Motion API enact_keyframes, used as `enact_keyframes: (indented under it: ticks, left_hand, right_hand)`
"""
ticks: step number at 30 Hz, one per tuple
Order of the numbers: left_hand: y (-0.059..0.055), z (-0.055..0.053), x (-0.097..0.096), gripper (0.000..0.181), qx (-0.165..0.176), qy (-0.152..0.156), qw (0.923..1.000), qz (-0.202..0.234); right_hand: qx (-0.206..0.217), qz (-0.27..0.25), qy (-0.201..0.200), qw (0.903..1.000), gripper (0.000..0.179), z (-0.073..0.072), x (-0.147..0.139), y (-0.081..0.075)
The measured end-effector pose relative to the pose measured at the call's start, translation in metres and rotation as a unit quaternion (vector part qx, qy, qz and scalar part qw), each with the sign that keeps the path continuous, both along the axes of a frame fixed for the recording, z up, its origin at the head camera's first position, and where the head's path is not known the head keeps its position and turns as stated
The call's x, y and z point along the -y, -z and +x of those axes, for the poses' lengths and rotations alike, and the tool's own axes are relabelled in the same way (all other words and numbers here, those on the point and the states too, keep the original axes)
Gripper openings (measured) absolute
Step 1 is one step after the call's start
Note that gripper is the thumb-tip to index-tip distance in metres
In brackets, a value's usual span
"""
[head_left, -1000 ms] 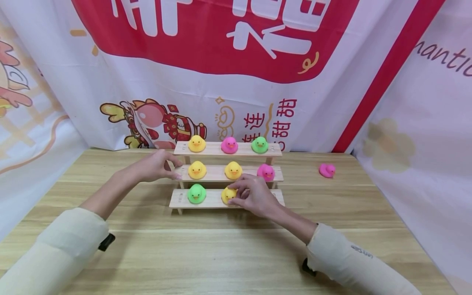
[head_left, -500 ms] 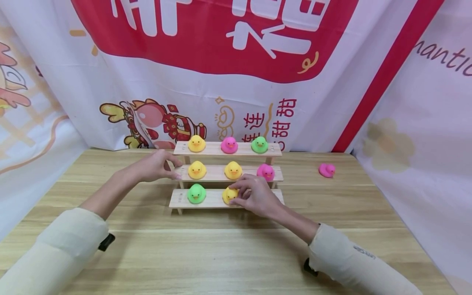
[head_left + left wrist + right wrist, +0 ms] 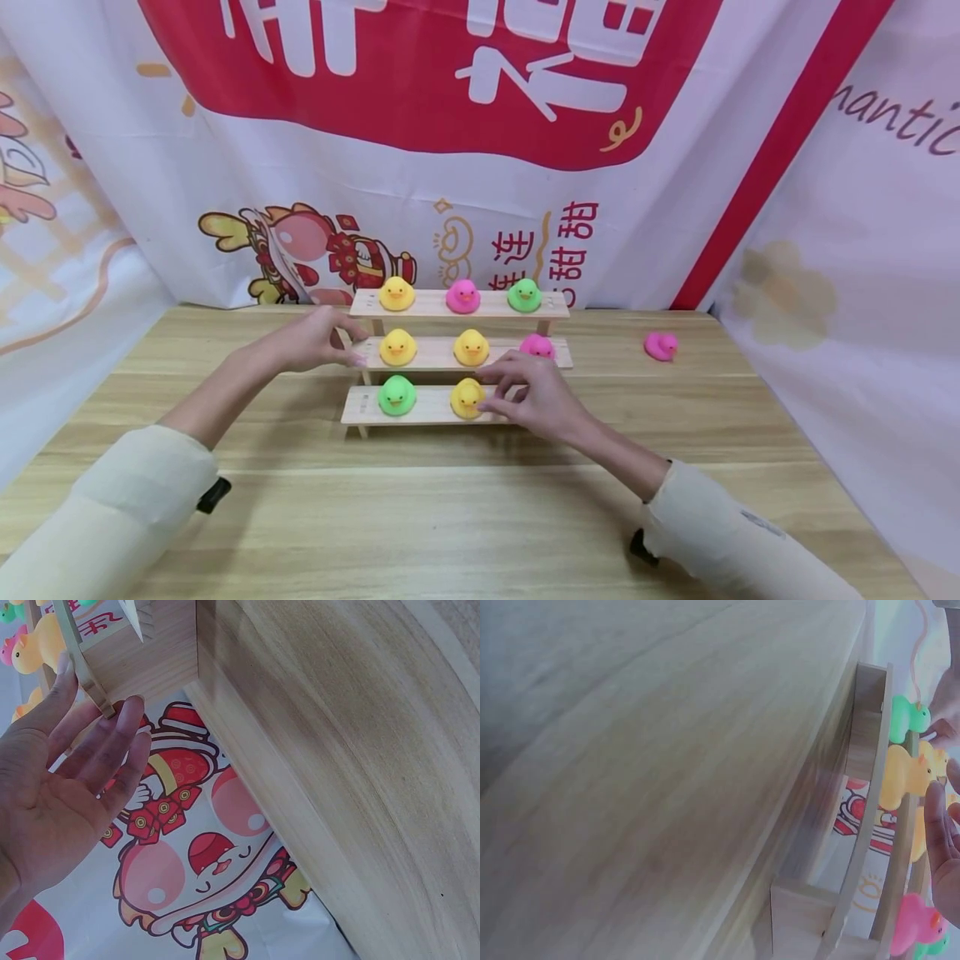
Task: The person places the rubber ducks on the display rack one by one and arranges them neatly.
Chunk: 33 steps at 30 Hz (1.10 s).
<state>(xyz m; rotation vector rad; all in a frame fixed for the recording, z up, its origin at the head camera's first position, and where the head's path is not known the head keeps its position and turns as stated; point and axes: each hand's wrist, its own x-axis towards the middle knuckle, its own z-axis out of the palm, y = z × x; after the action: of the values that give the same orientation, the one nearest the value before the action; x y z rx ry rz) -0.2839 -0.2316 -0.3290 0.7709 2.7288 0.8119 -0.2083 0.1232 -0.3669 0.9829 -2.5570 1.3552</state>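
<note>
A three-tier wooden stand (image 3: pixel 427 412) holds rubber ducks in rows. My left hand (image 3: pixel 318 340) pinches the left end of its middle shelf; in the left wrist view the thumb lies on top and the fingers (image 3: pixel 124 724) below. On the bottom shelf sit a green duck (image 3: pixel 397 396) and a yellow duck (image 3: pixel 467 398). My right hand (image 3: pixel 540 396) is just right of that yellow duck, thumb tip close beside it, holding nothing. It partly hides the middle shelf's pink duck (image 3: pixel 537 347) and the bottom shelf's right end. In the right wrist view the yellow duck (image 3: pixel 901 778) stands upright.
The middle shelf also carries two yellow ducks (image 3: pixel 471 347). Up top are a yellow duck (image 3: pixel 397 294), a pink duck (image 3: pixel 463 296) and a green duck (image 3: pixel 524 295). Another pink duck (image 3: pixel 661 346) lies on the wooden table (image 3: pixel 450 517) to the right. A printed cloth (image 3: pixel 420 192) hangs behind.
My right hand has let go of the yellow duck on the bottom shelf and moved slightly right, its fingers spreading. The left hand stays on the stand. The head view has shifted a little.
</note>
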Motion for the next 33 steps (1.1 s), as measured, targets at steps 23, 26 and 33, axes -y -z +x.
enact_keyframes:
  ticks: [23,26,33]
  left_hand:
    - [0.0,0.001,-0.001,0.038,0.014,-0.016,0.9997,-0.012]
    - [0.0,0.0,-0.001,0.039,0.015,-0.016,0.9997,-0.013]
    - [0.0,0.0,-0.001,0.04,0.009,-0.013,0.9998,-0.012]
  right_hand:
    - [0.01,0.018,0.027,0.9994,0.028,0.009,-0.062,-0.001]
    - [0.009,0.019,0.036,0.9991,0.029,0.008,-0.07,0.002]
    - [-0.002,-0.003,0.052,0.9986,0.026,0.004,-0.089,0.004]
